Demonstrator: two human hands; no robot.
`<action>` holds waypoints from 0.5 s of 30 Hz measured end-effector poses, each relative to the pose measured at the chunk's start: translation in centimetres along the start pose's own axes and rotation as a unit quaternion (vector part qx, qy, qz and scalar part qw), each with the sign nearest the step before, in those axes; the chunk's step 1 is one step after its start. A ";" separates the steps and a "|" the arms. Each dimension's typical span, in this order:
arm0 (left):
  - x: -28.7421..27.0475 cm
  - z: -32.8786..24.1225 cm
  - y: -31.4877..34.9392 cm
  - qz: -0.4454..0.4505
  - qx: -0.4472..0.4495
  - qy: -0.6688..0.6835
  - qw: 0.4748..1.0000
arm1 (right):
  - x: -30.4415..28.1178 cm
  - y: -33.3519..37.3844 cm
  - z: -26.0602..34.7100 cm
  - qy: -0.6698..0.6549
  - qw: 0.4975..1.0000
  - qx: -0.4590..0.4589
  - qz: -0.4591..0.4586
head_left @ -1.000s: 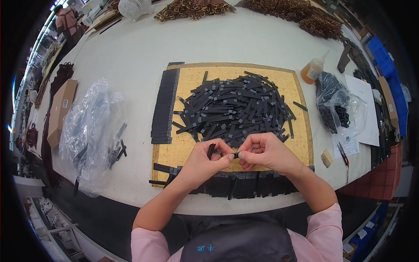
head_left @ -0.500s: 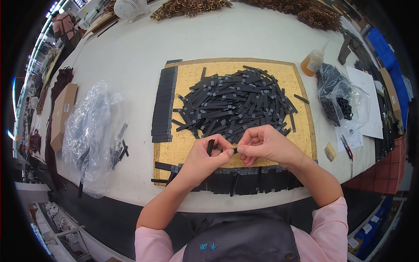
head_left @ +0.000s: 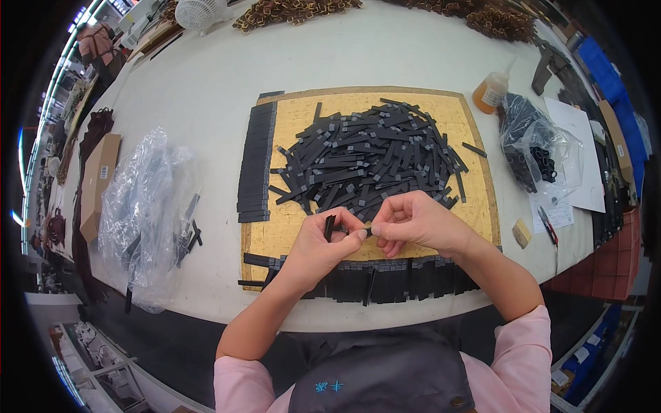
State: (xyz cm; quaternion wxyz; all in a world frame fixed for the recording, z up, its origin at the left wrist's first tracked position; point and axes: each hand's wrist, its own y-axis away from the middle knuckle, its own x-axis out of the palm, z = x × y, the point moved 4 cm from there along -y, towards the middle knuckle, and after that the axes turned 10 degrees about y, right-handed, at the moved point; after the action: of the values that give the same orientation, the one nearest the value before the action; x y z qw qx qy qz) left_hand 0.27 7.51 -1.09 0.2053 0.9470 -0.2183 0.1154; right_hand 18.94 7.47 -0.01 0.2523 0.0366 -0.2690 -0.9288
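Over the near part of a yellow board (head_left: 281, 239), my two hands meet fingertip to fingertip. A narrow black strip (head_left: 330, 225) pokes up from the curled fingers of my left hand (head_left: 322, 242), whose thumb presses against the forefinger. My right hand (head_left: 418, 221) pinches a small dark end between thumb and forefinger, right at the left thumb tip. Fingers hide most of what is held. Just beyond lies a heaped pile of black strips (head_left: 385, 148) with greyish ends. Side-by-side black strips form a row (head_left: 392, 282) along the near edge and another row (head_left: 255, 165) at the left.
Left of the board lie a crumpled clear plastic bag (head_left: 146, 213) and a cardboard box (head_left: 102, 186). On the right are a bottle of amber liquid (head_left: 490, 94), a bag of black rings (head_left: 537, 148), a red-handled cutting tool (head_left: 548, 227) and a tan block (head_left: 521, 234).
The view has shifted slightly. My hands keep nearly the same pinching pose, with the right fingers drawn a little closer to the left thumb.
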 end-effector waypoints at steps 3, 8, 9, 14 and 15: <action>-0.1 0.1 0.1 -0.001 0.002 0.001 1.000 | 0.1 0.0 0.1 0.001 1.000 -0.001 0.000; 0.4 -0.2 0.1 -0.006 0.015 0.010 1.000 | 0.1 0.0 -0.1 -0.002 1.000 -0.003 -0.001; 0.3 -0.1 0.1 -0.005 0.016 0.009 1.000 | 0.1 0.0 -0.1 -0.002 1.000 -0.001 -0.002; -0.1 0.0 0.1 0.000 -0.003 -0.002 1.000 | 0.3 0.1 0.0 -0.008 1.000 -0.008 -0.005; -0.1 0.0 0.1 0.001 -0.002 -0.002 1.000 | 0.3 0.1 0.1 -0.010 1.000 -0.007 -0.008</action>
State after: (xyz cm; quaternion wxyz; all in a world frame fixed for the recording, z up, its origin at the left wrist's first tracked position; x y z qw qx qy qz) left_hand 0.14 7.50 -1.08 0.2065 0.9467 -0.2198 0.1129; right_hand 18.72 7.29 0.16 0.2422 0.0281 -0.2645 -0.9330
